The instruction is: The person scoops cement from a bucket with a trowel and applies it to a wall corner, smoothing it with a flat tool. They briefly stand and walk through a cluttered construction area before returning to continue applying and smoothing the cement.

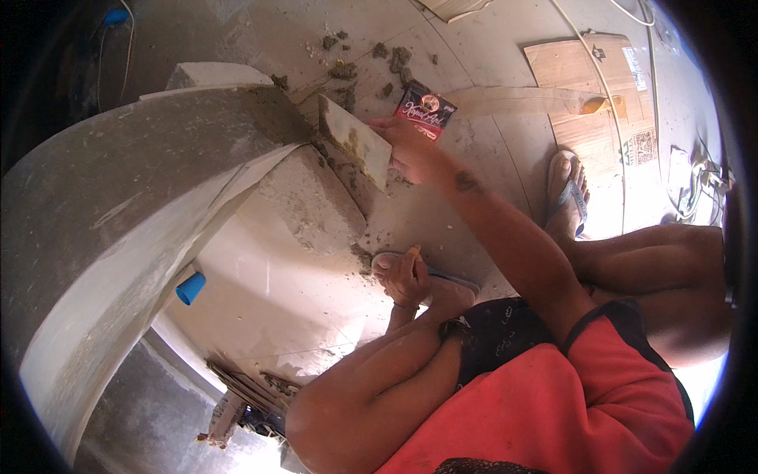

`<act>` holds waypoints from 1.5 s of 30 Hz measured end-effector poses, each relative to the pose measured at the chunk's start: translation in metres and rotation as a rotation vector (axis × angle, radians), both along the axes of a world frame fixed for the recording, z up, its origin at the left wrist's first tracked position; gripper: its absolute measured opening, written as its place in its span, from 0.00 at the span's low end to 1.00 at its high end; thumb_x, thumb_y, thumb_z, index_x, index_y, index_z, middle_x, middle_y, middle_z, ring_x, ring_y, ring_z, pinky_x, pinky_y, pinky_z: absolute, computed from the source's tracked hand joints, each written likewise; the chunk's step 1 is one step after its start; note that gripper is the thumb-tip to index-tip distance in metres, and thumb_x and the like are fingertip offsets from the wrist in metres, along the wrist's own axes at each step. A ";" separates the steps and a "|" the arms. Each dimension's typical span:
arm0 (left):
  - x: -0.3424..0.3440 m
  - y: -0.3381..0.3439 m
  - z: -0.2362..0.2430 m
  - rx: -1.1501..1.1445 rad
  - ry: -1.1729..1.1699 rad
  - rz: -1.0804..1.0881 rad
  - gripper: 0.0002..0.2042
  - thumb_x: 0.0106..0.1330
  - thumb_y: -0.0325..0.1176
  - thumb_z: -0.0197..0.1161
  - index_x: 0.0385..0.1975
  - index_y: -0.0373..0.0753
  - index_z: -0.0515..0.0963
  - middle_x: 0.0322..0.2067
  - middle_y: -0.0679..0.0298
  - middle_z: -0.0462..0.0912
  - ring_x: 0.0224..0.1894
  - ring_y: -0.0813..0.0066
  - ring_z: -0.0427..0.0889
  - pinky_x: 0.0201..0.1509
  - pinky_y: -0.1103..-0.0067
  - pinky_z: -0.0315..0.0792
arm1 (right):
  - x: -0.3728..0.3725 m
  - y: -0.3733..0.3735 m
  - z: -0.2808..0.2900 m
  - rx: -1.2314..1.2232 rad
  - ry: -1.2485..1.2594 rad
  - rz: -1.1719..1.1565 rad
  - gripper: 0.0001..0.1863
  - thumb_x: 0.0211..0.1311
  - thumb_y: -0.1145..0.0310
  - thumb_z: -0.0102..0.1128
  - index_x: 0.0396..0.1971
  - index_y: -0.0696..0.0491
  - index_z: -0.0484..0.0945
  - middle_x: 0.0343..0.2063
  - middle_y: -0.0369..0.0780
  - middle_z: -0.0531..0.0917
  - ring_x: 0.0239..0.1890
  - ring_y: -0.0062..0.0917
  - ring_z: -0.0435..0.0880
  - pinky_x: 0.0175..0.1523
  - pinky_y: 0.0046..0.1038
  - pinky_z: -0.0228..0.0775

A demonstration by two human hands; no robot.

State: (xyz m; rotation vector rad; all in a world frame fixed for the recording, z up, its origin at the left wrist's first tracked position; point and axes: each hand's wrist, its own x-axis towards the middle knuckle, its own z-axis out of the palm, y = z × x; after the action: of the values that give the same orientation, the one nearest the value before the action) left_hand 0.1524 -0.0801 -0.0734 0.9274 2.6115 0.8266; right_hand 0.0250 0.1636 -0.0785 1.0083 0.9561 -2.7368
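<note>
My right hand point(404, 148) is closed on the edge of a pale, flat, rectangular tile piece point(354, 141) with mortar smeared on its face. The tile piece stands tilted beside the end of a low grey cement wall point(197, 130), but whether they touch I cannot tell. Below it lies a rough, pale slab point(312, 201) with crumbs along its edge. Close to my left foot, my left hand point(406, 278) is held with curled fingers. A small tan tip shows above them, too small to name. Just beyond my right hand lies a red and black packet point(426, 109).
Mortar lumps point(343, 69) are scattered on the tiled floor. Flattened cardboard point(592, 103) lies at the far right, with a pale cable point(604, 83) across it. A blue cup point(190, 288) is on the left. Wood scraps point(245, 395) lie at the lower left.
</note>
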 end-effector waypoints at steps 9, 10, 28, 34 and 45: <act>-0.003 0.003 0.001 0.009 0.021 -0.007 0.09 0.60 0.26 0.57 0.37 0.33 0.82 0.24 0.55 0.83 0.25 0.61 0.83 0.31 0.72 0.76 | -0.013 -0.008 0.009 0.065 -0.005 0.041 0.17 0.71 0.63 0.54 0.54 0.55 0.79 0.41 0.35 0.85 0.36 0.16 0.82 0.41 0.25 0.78; -0.003 0.003 0.002 0.017 0.037 -0.007 0.09 0.60 0.26 0.57 0.37 0.33 0.82 0.24 0.55 0.83 0.24 0.62 0.83 0.30 0.72 0.76 | -0.015 -0.008 0.011 0.073 -0.019 0.044 0.17 0.71 0.63 0.54 0.54 0.54 0.79 0.40 0.35 0.85 0.37 0.16 0.82 0.41 0.25 0.77; -0.004 0.006 0.007 0.004 0.066 -0.005 0.08 0.60 0.24 0.58 0.37 0.32 0.82 0.21 0.56 0.82 0.21 0.63 0.81 0.27 0.73 0.73 | -0.015 -0.011 0.009 0.076 0.022 0.071 0.18 0.72 0.64 0.54 0.55 0.57 0.78 0.42 0.37 0.85 0.38 0.17 0.83 0.43 0.24 0.78; -0.005 0.007 0.006 0.015 0.085 -0.003 0.08 0.60 0.24 0.58 0.36 0.32 0.82 0.20 0.57 0.81 0.20 0.64 0.80 0.25 0.73 0.72 | -0.004 -0.019 0.002 -0.055 0.097 -0.145 0.16 0.70 0.63 0.55 0.51 0.56 0.80 0.38 0.37 0.85 0.37 0.17 0.83 0.40 0.25 0.78; -0.005 0.007 0.010 -0.004 0.095 -0.015 0.08 0.61 0.26 0.58 0.36 0.34 0.82 0.24 0.56 0.84 0.24 0.62 0.83 0.29 0.72 0.74 | -0.001 -0.001 0.021 0.288 0.059 -0.149 0.27 0.60 0.65 0.67 0.58 0.57 0.71 0.41 0.37 0.81 0.41 0.18 0.80 0.44 0.23 0.72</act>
State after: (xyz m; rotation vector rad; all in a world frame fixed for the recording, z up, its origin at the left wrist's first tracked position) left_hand 0.1479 -0.0732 -0.0638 1.0081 2.6815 0.7923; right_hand 0.0241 0.1629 -0.0575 1.0848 1.3697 -2.8177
